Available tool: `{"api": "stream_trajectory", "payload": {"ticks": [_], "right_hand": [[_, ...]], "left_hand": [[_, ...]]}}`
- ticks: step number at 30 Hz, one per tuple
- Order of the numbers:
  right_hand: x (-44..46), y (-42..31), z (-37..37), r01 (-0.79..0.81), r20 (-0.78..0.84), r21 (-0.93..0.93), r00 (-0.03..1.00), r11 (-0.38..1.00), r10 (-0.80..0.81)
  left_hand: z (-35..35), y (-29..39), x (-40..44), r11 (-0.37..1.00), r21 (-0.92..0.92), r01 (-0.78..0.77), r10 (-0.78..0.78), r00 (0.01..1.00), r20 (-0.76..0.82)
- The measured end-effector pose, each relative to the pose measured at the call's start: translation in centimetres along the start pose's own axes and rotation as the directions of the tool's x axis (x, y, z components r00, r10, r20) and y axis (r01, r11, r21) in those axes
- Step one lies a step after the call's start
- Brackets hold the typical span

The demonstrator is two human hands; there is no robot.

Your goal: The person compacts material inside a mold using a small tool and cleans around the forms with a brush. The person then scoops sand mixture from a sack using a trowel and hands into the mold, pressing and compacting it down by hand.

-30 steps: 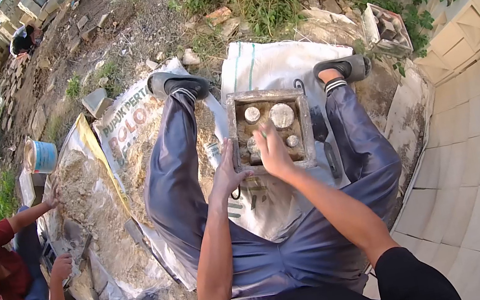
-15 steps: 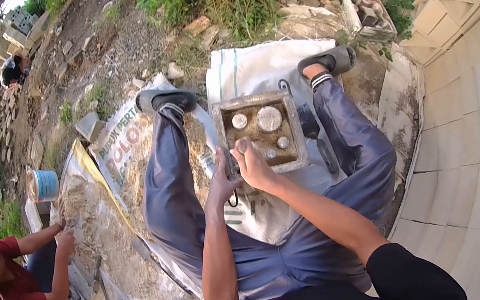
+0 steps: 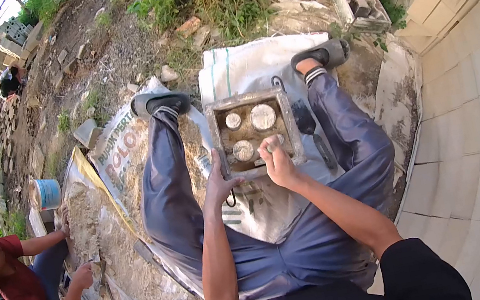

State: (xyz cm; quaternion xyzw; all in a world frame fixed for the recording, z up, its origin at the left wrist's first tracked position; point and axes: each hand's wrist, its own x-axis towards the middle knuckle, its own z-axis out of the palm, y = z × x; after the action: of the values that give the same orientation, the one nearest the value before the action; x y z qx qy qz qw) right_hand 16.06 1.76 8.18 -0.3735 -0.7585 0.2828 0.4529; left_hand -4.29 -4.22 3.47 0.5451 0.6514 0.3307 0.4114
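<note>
A square grey concrete mould (image 3: 247, 98) lies between my legs on a white woven sack (image 3: 265, 200). Round pale discs of different sizes sit in its sandy inside, among them a large disc (image 3: 263, 117) and a smaller disc (image 3: 233, 121). My left hand (image 3: 216, 183) grips the mould's left wall near the lower corner. Over the lower right part of the inside, my right hand (image 3: 280, 163) is closed around a small thing with a greenish end, mostly hidden by the fingers. Dark flat tools, one a trowel (image 3: 304, 118), rest just right of the mould.
At left, a co-worker in a red shirt (image 3: 19, 279) crouches beside a sandy heap (image 3: 89, 225) and a bucket (image 3: 45, 194). A crate of rubble (image 3: 361, 8) stands at upper right. Stacked pale blocks (image 3: 463, 142) line the right side.
My right hand has moved right across the mould, uncovering a disc at the lower left. My left hand stays on the wall. The co-worker's nearer hand has moved down.
</note>
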Motion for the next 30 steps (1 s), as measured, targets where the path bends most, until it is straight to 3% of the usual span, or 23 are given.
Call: {"api": "stream_trajectory", "payload": {"ticks": [2,6,7,8,10,12,14,15,16,18,20,22,23,27,29,30], "right_hand": [[2.5,-1.0,-0.7,-0.39,0.116,0.081,0.918,0.917,0.38],[-1.8,0.7,-1.5,-0.271,-0.145,0.091,0.948,0.958,0.282],[-2.0,1.5,-2.0,-0.156,-0.073,0.059,0.984,0.986,0.16],[-1.4,2.5,-2.3,-0.142,-0.077,0.052,0.986,0.988,0.146],[1.7,2.0,-2.8,-0.377,0.053,0.087,0.926,0.922,0.373],[1.4,0.2,-3.2,-0.377,0.036,0.106,0.926,0.92,0.375],[-0.8,-0.2,-3.5,-0.383,-0.094,0.108,0.915,0.917,0.393],[-0.4,0.2,-3.2,-0.231,-0.067,-0.042,0.971,0.972,0.228],[0.4,0.7,-3.5,-0.223,-0.069,-0.052,0.973,0.973,0.219],[2.4,-0.1,-4.1,-0.283,0.087,0.026,0.956,0.959,0.28],[2.6,-0.2,-4.2,-0.323,0.009,0.045,0.946,0.945,0.323],[-0.1,0.5,-4.2,-0.304,-0.223,0.202,0.912,0.931,0.346],[-1.6,3.1,-3.5,-0.219,-0.148,0.206,0.956,0.954,0.252],[2.2,0.3,-4.0,-0.371,-0.037,0.092,0.926,0.924,0.375],[3.4,-4.1,-4.5,-0.456,-0.267,0.217,0.823,0.863,0.501],[1.5,-2.7,-3.0,-0.469,-0.253,0.213,0.821,0.857,0.512]], "left_hand": [[-0.1,0.8,-0.2,0.998,0.055,0.027,-0.028,1.0,0.014],[-0.1,0.6,-0.9,0.994,-0.076,0.076,-0.073,0.997,0.04],[-0.1,0.7,-0.6,0.998,-0.038,0.058,-0.057,0.998,0.03],[-0.1,1.0,0.1,1.0,-0.002,0.031,-0.031,0.999,0.012],[0.1,0.8,0.0,0.999,0.042,0.029,-0.03,1.0,0.007],[0.0,0.1,0.2,0.999,0.044,0.018,-0.018,1.0,0.003],[-0.3,1.3,-0.4,0.996,0.068,0.065,-0.066,0.998,0.014],[-0.2,1.3,-0.7,0.996,0.041,0.074,-0.074,0.997,0.017],[-0.1,1.5,0.0,0.998,0.012,0.058,-0.059,0.998,0.01],[0.3,1.0,0.2,0.997,0.066,0.04,-0.04,0.999,-0.005],[0.2,0.5,0.5,0.997,0.08,0.011,-0.011,1.0,-0.005],[0.0,1.5,-0.1,0.996,0.028,0.088,-0.088,0.996,0.02],[0.0,1.5,0.1,0.996,0.061,0.062,-0.063,0.998,0.013],[0.4,1.8,0.4,0.992,0.118,0.036,-0.035,0.999,-0.016],[0.9,1.7,0.5,0.99,0.139,0.03,-0.024,0.999,-0.039],[1.3,2.3,0.0,0.964,0.261,0.043,-0.026,0.997,-0.07]]}}
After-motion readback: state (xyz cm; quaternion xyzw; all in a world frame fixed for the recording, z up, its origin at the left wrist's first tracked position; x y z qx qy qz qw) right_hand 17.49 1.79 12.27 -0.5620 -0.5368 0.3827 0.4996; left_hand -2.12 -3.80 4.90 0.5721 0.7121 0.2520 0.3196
